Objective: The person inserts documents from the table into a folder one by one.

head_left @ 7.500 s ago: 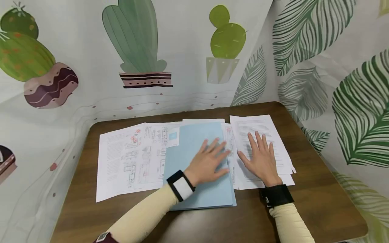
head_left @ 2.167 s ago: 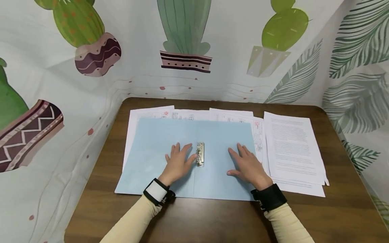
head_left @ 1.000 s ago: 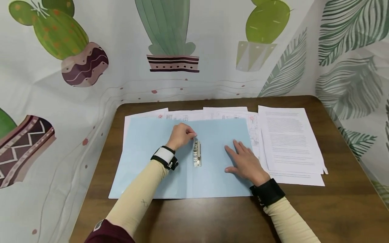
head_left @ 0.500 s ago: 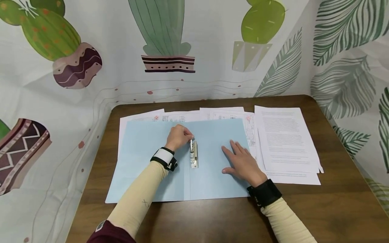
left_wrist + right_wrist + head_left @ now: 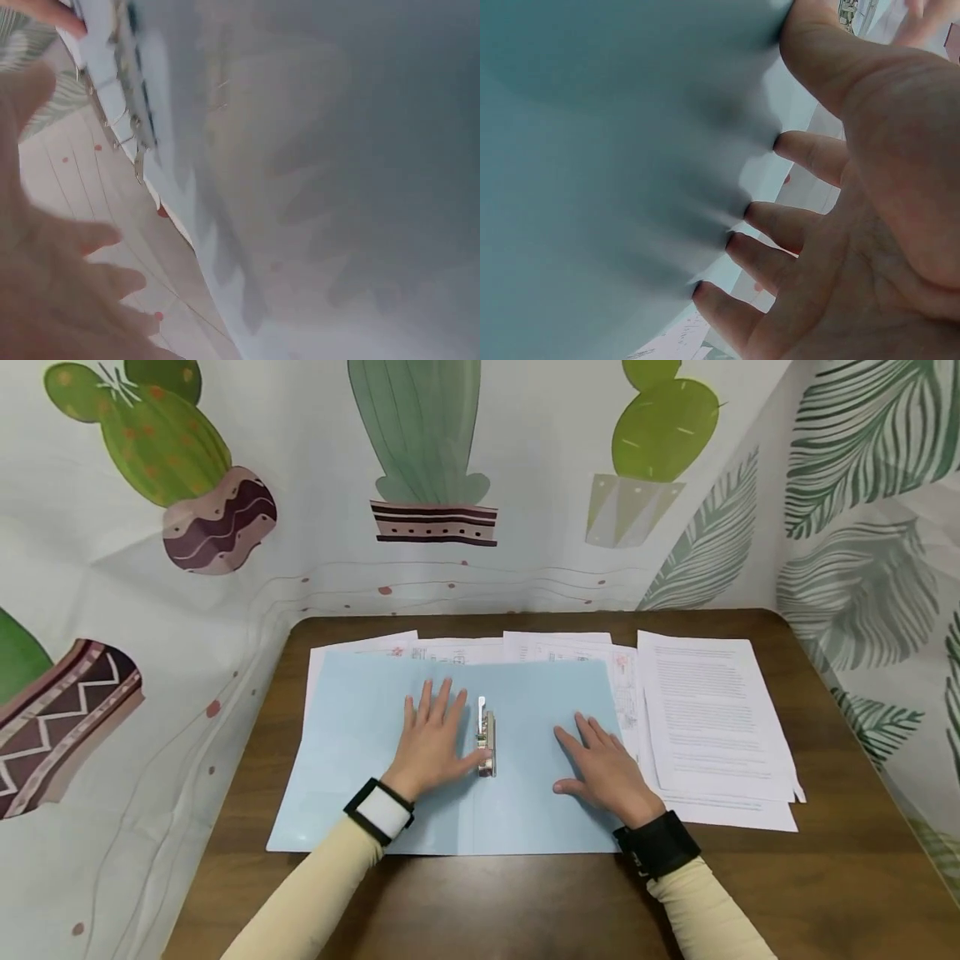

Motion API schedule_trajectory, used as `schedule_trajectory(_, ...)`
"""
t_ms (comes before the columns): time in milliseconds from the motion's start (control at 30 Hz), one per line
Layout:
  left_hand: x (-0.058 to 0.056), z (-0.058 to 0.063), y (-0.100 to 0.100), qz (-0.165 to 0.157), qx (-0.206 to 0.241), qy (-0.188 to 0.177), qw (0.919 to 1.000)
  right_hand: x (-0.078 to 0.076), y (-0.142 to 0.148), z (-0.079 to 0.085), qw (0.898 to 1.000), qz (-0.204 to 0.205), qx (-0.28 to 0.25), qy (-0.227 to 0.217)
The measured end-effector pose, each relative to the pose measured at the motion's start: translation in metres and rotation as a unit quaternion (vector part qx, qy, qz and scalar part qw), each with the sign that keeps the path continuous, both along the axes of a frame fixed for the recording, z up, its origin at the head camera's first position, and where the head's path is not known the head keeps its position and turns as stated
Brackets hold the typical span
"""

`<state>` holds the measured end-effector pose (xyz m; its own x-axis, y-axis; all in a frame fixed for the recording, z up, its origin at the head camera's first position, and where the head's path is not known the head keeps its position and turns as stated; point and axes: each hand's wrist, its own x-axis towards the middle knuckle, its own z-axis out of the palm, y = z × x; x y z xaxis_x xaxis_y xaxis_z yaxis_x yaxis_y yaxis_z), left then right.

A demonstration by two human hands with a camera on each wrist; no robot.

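Now that our left hand (image 5: 426,750), spread, has released the clip (image 5: 490,735), its lever (image 5: 482,707) stands up, probably unlocked; our right hand (image 5: 609,781) rests spread on the folder (image 5: 540,827).

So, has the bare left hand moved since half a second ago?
Yes: the left hand moved down the head view, from the far end of the silver metal clip; the thumb overlaps the near end.

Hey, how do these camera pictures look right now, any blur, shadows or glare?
Head view: mostly crisp, with a soft sheen on the table in front of the blue folder; left wrist view: hazy, the left hand blurred and finger-like shadows on the blue folder; right wrist view: teal-tinted, the right hand fairly sharp, with dark shadows by the fingers.
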<state>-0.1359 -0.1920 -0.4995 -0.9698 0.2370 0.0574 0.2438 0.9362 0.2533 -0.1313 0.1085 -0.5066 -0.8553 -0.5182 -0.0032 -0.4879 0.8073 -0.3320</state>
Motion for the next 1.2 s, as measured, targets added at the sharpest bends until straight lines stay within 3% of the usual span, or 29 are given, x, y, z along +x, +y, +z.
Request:
schedule_trajectory(133,0.028,-0.007,-0.007,0.004,-0.031,-0.042,0.9986,0.001,0.001,0.000,1.000,0.003,0.000,0.005)
schedule_trajectory(267,0.040,-0.013,-0.009,0.011,-0.036,-0.077,0.9963,0.001,0.002,-0.002,1.000,0.003,0.001,0.003)
schedule_trajectory(600,0.043,-0.022,-0.013,0.012,-0.027,-0.106,0.9939,-0.001,0.005,-0.002,1.000,0.003,0.000,0.009)
schedule_trajectory(900,0.049,-0.027,-0.016,0.013,-0.013,-0.106,0.9942,0.004,0.003,0.000,1.000,0.005,-0.019,-0.001)
schedule_trajectory(1100,0.050,-0.025,-0.018,0.009,0.000,-0.094,0.9955,-0.002,0.017,0.011,0.998,-0.007,-0.050,0.044)
schedule_trajectory(1200,0.047,-0.026,-0.017,0.006,0.013,-0.080,0.9967,-0.012,0.039,0.019,0.993,-0.039,-0.069,0.083)
